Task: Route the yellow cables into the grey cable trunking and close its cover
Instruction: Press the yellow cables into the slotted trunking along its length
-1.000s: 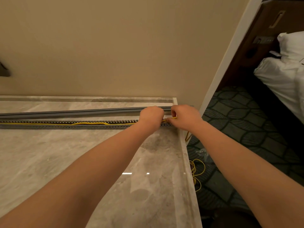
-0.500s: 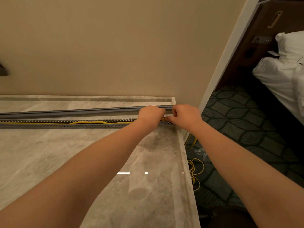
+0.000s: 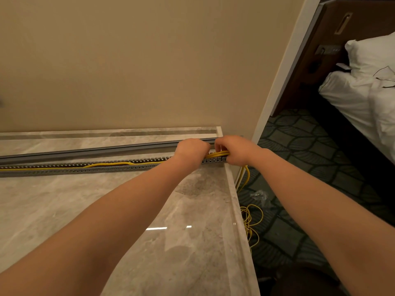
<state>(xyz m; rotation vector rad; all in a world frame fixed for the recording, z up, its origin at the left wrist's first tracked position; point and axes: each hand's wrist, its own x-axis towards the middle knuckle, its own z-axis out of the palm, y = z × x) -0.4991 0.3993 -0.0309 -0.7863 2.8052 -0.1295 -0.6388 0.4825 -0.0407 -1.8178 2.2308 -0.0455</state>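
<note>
We have both hands at the right end of the grey slotted trunking (image 3: 119, 168), which lies along the marble countertop (image 3: 85, 210) near the beige wall (image 3: 128, 60). Our left hand (image 3: 191, 151) is curled into a loose fist over the channel, knuckles up; its fingers are bent under and hidden, so we cannot tell whether they grip anything. Our right hand (image 3: 236, 150) sits just beside it at the very end of the trunking, fingers closed around a bundle of yellow cables (image 3: 218, 154) — the strands show in the small gap between our two hands, running into the right palm.

To the left of our left fingers, a single yellow strand lies inside the channel, rising slightly over the near slotted wall partway along. Beyond our fingers, on the wall side, the loose grey cover (image 3: 96, 151) lies parallel to the trunking, not fitted on it.

Below our right fingers the cables drop over the countertop's edge and gather in loose loops on the patterned carpet (image 3: 299, 150). Far to the right — a bed with white linen (image 3: 363, 90).
</note>
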